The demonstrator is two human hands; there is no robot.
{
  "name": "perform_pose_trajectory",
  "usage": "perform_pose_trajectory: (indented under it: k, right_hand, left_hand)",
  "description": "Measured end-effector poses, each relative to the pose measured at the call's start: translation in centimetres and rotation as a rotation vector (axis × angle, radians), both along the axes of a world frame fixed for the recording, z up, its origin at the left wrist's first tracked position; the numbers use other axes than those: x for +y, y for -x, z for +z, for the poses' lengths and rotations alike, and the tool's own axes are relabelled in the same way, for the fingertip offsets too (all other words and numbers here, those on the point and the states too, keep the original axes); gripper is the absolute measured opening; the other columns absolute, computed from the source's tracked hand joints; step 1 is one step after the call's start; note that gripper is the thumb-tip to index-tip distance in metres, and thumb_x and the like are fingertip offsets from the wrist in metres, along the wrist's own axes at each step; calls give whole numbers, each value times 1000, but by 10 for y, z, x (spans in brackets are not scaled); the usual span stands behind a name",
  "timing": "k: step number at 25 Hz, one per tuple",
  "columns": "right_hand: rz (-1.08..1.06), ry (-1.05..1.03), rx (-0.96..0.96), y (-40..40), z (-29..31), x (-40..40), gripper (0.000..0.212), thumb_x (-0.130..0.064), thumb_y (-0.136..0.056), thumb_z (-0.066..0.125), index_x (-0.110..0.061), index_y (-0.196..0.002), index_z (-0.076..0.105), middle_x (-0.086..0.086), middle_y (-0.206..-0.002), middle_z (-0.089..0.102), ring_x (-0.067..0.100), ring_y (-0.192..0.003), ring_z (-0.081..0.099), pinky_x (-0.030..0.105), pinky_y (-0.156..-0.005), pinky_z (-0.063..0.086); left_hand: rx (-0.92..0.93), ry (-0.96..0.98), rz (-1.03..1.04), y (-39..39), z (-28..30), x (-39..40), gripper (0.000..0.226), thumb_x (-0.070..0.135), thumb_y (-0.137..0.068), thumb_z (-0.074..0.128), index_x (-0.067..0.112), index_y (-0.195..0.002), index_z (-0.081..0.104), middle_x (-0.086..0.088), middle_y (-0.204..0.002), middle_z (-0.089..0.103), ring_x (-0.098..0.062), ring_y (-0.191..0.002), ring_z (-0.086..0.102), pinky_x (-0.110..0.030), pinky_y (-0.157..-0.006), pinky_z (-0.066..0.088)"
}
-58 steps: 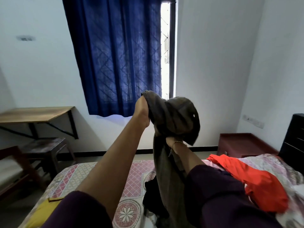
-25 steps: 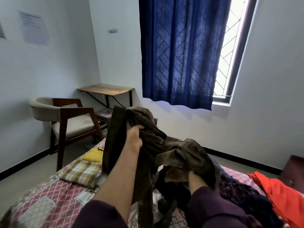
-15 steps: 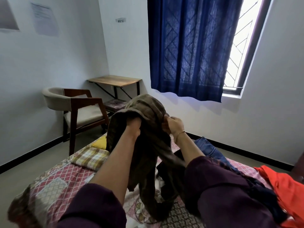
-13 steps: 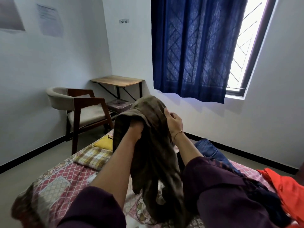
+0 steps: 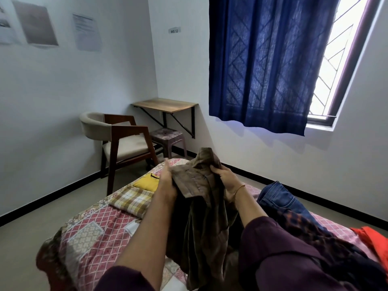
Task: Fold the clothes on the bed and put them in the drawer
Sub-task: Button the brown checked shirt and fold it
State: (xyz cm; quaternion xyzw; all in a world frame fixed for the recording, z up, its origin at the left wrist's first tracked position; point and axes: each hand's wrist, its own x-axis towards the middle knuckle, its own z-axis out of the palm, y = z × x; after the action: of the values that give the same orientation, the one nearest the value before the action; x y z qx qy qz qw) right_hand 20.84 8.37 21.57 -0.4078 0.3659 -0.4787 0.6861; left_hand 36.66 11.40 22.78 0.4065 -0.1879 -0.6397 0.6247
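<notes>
An olive-brown garment [image 5: 201, 206] is held above the bed [image 5: 90, 234], gripped by the left hand [image 5: 168, 185] at 9 o'clock and clamped by the right hand [image 5: 226, 181] at 3 o'clock. Folded checked cloth [image 5: 132, 200] lies at 9 o'clock, jeans [image 5: 279, 198] at 3 o'clock.

Taking the bed [image 5: 88, 234] as the landmark: its left half shows bare patterned cover, open to a reaching hand from the near corner up to the folded checked cloth [image 5: 132, 199] and the yellow garment [image 5: 147, 182] lying toward the far edge. The middle is taken up by the brown garment [image 5: 201, 217] hanging between both hands. The right half is crowded: jeans [image 5: 277, 198], a dark patterned cloth [image 5: 310, 229] and an orange garment [image 5: 375, 242] lie heaped there. Beyond the bed's far left corner an armchair [image 5: 123, 141] and a stool [image 5: 168, 137] stand on the floor, narrowing that passage. Floor left of the bed lies open.
</notes>
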Motion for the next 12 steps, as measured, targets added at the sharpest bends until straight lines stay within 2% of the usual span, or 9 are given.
perform_pose_trajectory:
  k: [2, 3, 5, 6, 7, 8, 10, 12]
  right_hand:
    - [-11, -57, 132, 0, -4, -12, 16, -9, -93, 53, -12, -101, 66, 9, -89, 71, 22, -78, 67, 32, -70, 57]
    - [-68, -61, 313, -1, -4, -17, 17, -9, -90, 55, -14, -103, 65, 11, -96, 69, 25, -85, 66, 36, -77, 56]
    - [-263, 8, 720, -7, 2, -21, 29, -18, -82, 58, -19, -111, 60, 9, -115, 59, 27, -104, 57, 41, -96, 47]
    - [-359, 100, 782, -10, 9, -19, 33, -23, -82, 60, -19, -115, 57, 5, -117, 52, 25, -109, 51, 40, -101, 43]
    - [-377, 233, 737, -11, 17, -18, 37, -28, -84, 62, -17, -119, 55, 2, -116, 47, 23, -110, 48, 39, -103, 40]
    - [-301, 367, 659, -12, 27, -16, 41, -34, -85, 63, -14, -120, 55, 2, -115, 49, 21, -110, 50, 39, -103, 41]
    - [-92, 502, 607, -13, 41, -11, 54, -42, -80, 69, -12, -122, 54, 6, -115, 57, 20, -108, 55, 36, -98, 46]
    - [-54, 503, 648, -4, 42, -15, 55, -25, -76, 76, -7, -122, 50, 8, -112, 57, 18, -101, 57, 27, -88, 49]
  left_hand:
    - [-186, -42, 56, 6, 17, -9, 29, 21, -96, 42, 4, -83, 61, -14, -77, 65, -25, -65, 62, -33, -62, 50]
    - [-211, -29, 61, 10, 26, -13, 20, 14, -95, 42, 5, -89, 59, -12, -75, 65, -23, -61, 63, -30, -57, 51]
    - [-257, 43, 43, 20, 40, -19, 13, 7, -94, 43, 9, -103, 52, -12, -81, 63, -23, -65, 62, -29, -52, 53]
    - [-304, 82, 15, 25, 45, -19, 15, 4, -95, 42, 10, -106, 51, -12, -83, 62, -22, -68, 61, -28, -52, 55]
    - [-342, 129, -36, 32, 48, -19, 14, 4, -95, 42, 10, -104, 51, -11, -83, 61, -21, -70, 61, -28, -55, 55]
    - [-357, 173, -91, 37, 51, -20, 12, 5, -96, 42, 9, -99, 53, -10, -84, 60, -20, -72, 61, -28, -60, 56]
    - [-256, 214, -231, 44, 56, -20, 22, 19, -97, 39, 7, -94, 57, -13, -90, 59, -21, -82, 60, -30, -78, 51]
    - [-136, 196, -327, 44, 57, -19, 41, 31, -97, 31, 3, -105, 60, -17, -99, 61, -26, -92, 57, -36, -89, 45]
